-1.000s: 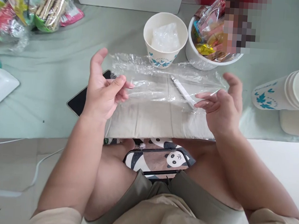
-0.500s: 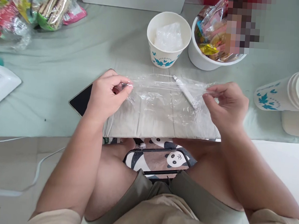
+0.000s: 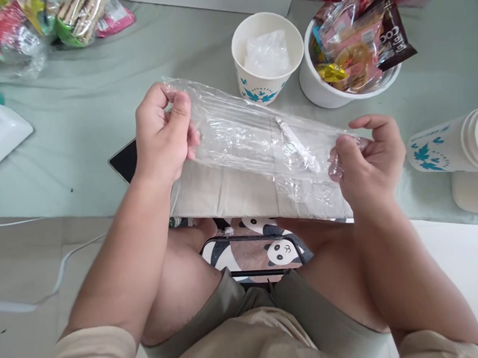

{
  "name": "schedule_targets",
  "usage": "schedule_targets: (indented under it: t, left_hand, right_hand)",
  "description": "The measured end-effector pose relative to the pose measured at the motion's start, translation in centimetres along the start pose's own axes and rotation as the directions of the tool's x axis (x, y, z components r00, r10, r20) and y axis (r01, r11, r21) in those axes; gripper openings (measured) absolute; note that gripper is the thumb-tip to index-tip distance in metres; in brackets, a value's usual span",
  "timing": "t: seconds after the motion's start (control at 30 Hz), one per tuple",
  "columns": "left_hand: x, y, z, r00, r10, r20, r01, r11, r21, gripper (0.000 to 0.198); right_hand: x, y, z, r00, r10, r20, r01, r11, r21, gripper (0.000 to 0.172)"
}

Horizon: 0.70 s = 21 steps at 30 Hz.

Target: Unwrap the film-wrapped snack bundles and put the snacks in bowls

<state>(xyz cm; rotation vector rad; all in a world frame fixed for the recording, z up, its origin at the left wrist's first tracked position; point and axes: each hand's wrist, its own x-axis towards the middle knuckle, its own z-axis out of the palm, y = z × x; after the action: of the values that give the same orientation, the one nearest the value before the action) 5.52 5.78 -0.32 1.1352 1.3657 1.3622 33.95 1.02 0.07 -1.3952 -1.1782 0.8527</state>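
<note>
A sheet of clear plastic film (image 3: 234, 132) is stretched between my two hands above the table's front edge; whether it is a bag I cannot tell. My left hand (image 3: 162, 133) is closed on its left end, thumb up. Its right end is pinched in my right hand (image 3: 369, 161), the index finger raised. Through the film shows a slim white utility knife (image 3: 296, 142), lying slanted on the cloth. Just beyond stands a paper cup (image 3: 259, 88) with a folded clear plastic packet (image 3: 267, 53) inside.
A white bowl (image 3: 330, 92) full of wrapped snacks stands right of the cup. Stacked paper cups (image 3: 450, 144) lie at the right. Snack packs (image 3: 84, 15) fill the far left, with a white object (image 3: 0, 135) nearer. A dark flat device (image 3: 123, 160) lies partly behind my left hand.
The film is pulled wider and tauter, and raised at its left end. My left hand has moved up and left and turned thumb-up. My right hand has shifted slightly right.
</note>
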Motion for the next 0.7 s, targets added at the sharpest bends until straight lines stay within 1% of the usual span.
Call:
schedule_targets:
  t: [0.07,0.1,0.13,0.17,0.2,0.23,0.3,0.33,0.37,0.4,0.47,0.53,0.57,0.6,0.63,0.67,0.7]
  left_hand:
    - [0.4,-0.1,-0.1,0.999,-0.013,-0.035,0.014,0.999,0.041,0.025]
    - [0.5,-0.1,-0.3,0.999,-0.022,-0.046,0.024,0.998,0.058,0.024]
    - [0.6,-0.2,-0.4,0.998,-0.031,-0.051,0.034,0.997,0.065,0.024]
    - [0.7,-0.3,-0.6,0.998,-0.037,-0.046,0.040,0.998,0.056,0.024]
    - [0.8,-0.3,-0.7,0.999,-0.040,-0.027,0.041,0.999,0.032,0.024]
    - [0.8,-0.4,-0.8,0.999,-0.043,0.010,0.043,0.999,-0.002,0.024]
    - [0.7,-0.6,-0.7,0.991,-0.037,0.128,0.049,0.995,-0.091,0.029]
    - [0.6,-0.6,-0.5,0.979,-0.032,0.203,0.060,0.989,-0.134,0.032]
    - [0.4,-0.6,-0.3,0.962,-0.030,0.273,0.078,0.983,-0.167,0.037]
    - [0.2,-0.4,0.0,0.941,-0.036,0.336,0.103,0.978,-0.184,0.041]
    - [-0.4,0.3,0.6,0.903,-0.061,0.425,0.150,0.972,-0.179,0.048]
    - [-1.0,1.3,0.9,0.865,-0.089,0.493,0.181,0.973,-0.141,0.051]
    - [-1.2,1.8,0.9,0.841,-0.093,0.534,0.187,0.975,-0.124,0.051]
    - [-1.3,2.3,0.8,0.817,-0.090,0.570,0.187,0.976,-0.113,0.049]
    - [-1.4,2.6,0.6,0.800,-0.082,0.595,0.182,0.977,-0.110,0.045]
    - [-1.3,2.9,0.3,0.798,-0.073,0.598,0.174,0.978,-0.113,0.040]
    - [-1.2,3.0,-0.1,0.815,-0.064,0.575,0.162,0.980,-0.120,0.034]
  right_hand:
    - [0.6,0.3,-0.3,0.999,0.024,-0.046,-0.027,0.998,-0.058,0.022]
    - [0.9,0.6,-0.5,0.997,0.014,-0.073,-0.023,0.993,-0.118,0.023]
    - [1.2,1.0,-0.8,0.995,-0.023,-0.096,0.003,0.980,-0.197,0.024]
    - [1.5,1.3,-1.1,0.989,-0.094,-0.111,0.059,0.958,-0.282,0.026]
    - [1.7,1.5,-1.4,0.977,-0.186,-0.102,0.138,0.923,-0.358,0.027]
    - [1.8,1.7,-1.6,0.957,-0.284,-0.063,0.235,0.882,-0.408,0.028]
    - [1.7,1.5,-1.5,0.890,-0.449,0.076,0.439,0.804,-0.401,0.031]
    - [1.6,1.3,-1.1,0.857,-0.487,0.167,0.513,0.776,-0.367,0.034]
    - [1.4,0.9,-0.6,0.829,-0.489,0.272,0.558,0.760,-0.333,0.039]
    - [1.2,0.6,0.1,0.801,-0.463,0.380,0.581,0.754,-0.307,0.047]
    - [1.1,-0.1,1.8,0.736,-0.376,0.563,0.595,0.757,-0.271,0.068]
    - [1.3,-0.6,3.5,0.661,-0.322,0.677,0.595,0.775,-0.212,0.085]
    - [1.4,-0.8,4.2,0.632,-0.311,0.710,0.589,0.788,-0.179,0.086]
    - [1.6,-0.9,4.8,0.611,-0.291,0.736,0.573,0.804,-0.158,0.080]
    - [1.6,-1.1,5.2,0.597,-0.260,0.759,0.548,0.824,-0.148,0.066]
    - [1.6,-1.3,5.6,0.586,-0.225,0.778,0.517,0.844,-0.146,0.048]
    - [1.5,-1.6,5.8,0.579,-0.190,0.793,0.483,0.863,-0.146,0.031]
